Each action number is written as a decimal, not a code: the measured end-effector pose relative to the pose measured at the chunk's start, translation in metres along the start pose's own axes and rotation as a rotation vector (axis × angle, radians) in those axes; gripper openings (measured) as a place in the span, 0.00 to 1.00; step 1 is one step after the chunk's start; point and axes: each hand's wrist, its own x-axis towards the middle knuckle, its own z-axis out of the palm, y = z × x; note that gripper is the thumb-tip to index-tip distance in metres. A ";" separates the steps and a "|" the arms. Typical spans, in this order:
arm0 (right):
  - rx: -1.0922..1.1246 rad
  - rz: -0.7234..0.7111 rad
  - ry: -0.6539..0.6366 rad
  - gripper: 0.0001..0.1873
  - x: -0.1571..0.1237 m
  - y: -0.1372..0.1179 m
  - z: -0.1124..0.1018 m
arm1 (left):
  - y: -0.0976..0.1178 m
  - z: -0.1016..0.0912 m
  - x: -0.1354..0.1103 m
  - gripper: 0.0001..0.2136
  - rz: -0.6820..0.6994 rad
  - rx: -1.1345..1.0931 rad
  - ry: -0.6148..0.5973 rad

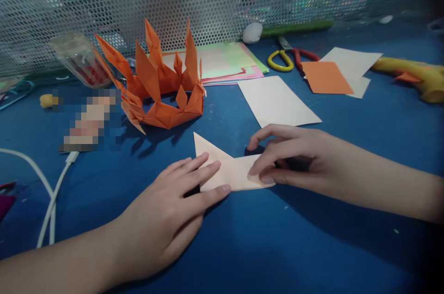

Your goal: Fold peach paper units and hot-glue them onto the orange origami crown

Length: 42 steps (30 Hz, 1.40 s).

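Note:
A folded piece of cream paper lies on the blue tabletop, with a pointed flap rising at its left end. My left hand rests flat over its left part, fingers stretched out and pressing it down. At the right end, my right hand has thumb and fingertips closed on the paper's edge, while one finger is raised and bent above. An unfolded white sheet lies just beyond my right hand. Behind the folded paper stands an orange folded-paper crown with tall points.
Colored sheets are stacked behind the crown. Scissors with yellow and red handles lie near an orange paper square. A jar leans at the back left, by a perforated panel. A white cable crosses the left side.

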 end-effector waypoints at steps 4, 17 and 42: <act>-0.010 -0.013 -0.020 0.11 -0.002 0.002 0.000 | -0.001 0.001 0.000 0.23 0.008 0.003 0.017; 0.025 0.038 0.064 0.11 -0.001 -0.006 0.007 | 0.000 0.000 0.002 0.22 0.017 0.013 0.019; 0.029 0.014 0.127 0.12 -0.004 -0.004 0.018 | 0.005 -0.005 0.005 0.19 -0.014 0.022 0.057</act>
